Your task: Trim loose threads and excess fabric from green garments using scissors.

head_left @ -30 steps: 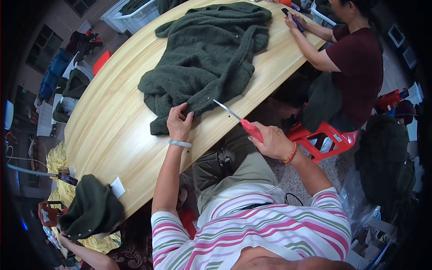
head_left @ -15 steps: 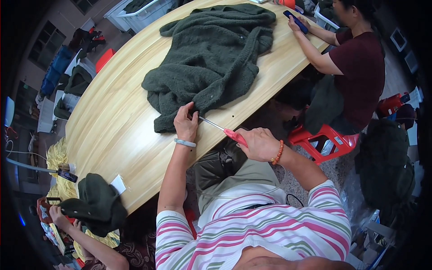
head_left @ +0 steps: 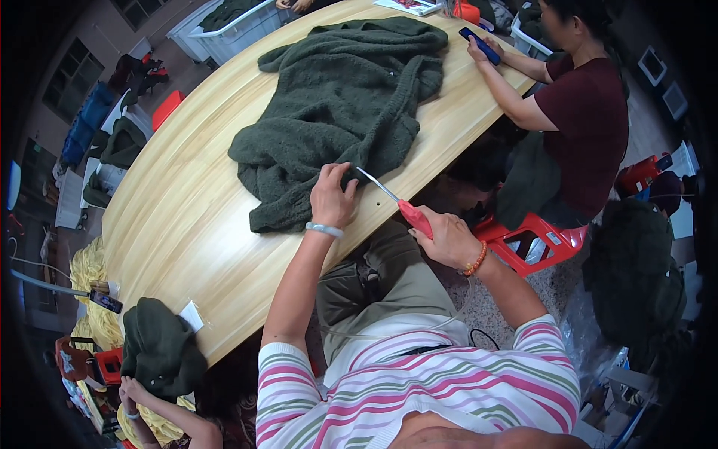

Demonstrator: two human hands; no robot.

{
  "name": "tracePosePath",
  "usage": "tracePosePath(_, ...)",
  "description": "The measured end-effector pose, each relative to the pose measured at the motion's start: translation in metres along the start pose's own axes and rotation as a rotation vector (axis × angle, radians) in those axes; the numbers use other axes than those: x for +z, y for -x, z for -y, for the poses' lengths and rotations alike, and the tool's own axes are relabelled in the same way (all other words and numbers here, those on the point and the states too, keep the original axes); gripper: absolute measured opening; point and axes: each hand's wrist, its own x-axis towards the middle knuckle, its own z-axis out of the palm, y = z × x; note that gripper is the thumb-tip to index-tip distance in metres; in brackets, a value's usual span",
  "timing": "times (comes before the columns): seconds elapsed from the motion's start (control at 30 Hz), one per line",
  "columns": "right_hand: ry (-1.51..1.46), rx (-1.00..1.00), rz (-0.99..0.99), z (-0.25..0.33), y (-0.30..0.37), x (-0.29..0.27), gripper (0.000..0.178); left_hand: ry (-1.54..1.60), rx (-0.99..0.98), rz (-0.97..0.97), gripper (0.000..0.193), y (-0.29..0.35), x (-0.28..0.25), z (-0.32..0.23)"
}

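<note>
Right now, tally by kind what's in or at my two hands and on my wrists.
Garment: 1, dark green, at your left hand
Tool: 1, red-handled, in your right hand
Bracelets: 2, one pale band, one orange-beaded string
Total: 4

No lettering can be read: 1 small pale label [head_left: 553, 239] on the red plastic stool [head_left: 573, 238], right of frame, is illegible.
</note>
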Motion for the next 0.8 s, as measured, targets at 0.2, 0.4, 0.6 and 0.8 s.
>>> tracePosePath(0.2, 0.044, 0.052, 0.023, -0.008, 0.001, 0.002, 0.032, -0.011, -0.21, 0.098, 0.022, -0.004, 0.02, 0.023)
tracePosePath(0.4, 0.163, 0.033, 0.092, 0.002, -0.004, 0.005, 0.029, 0.139, -0.13, 0.036, 0.023, 0.005, 0.023, 0.033)
tracePosePath(0.6, 0.236, 0.021, 0.044, 0.007, -0.01, 0.008, 0.026, 0.158, -0.099, 0.019, 0.023, 0.007, 0.021, 0.031)
tracePosePath(0.8, 0.226, 0.015, 0.082, 0.015, -0.013, 0.003, 0.027, 0.226, -0.132, 0.035, 0.029, 0.008, 0.019, 0.024)
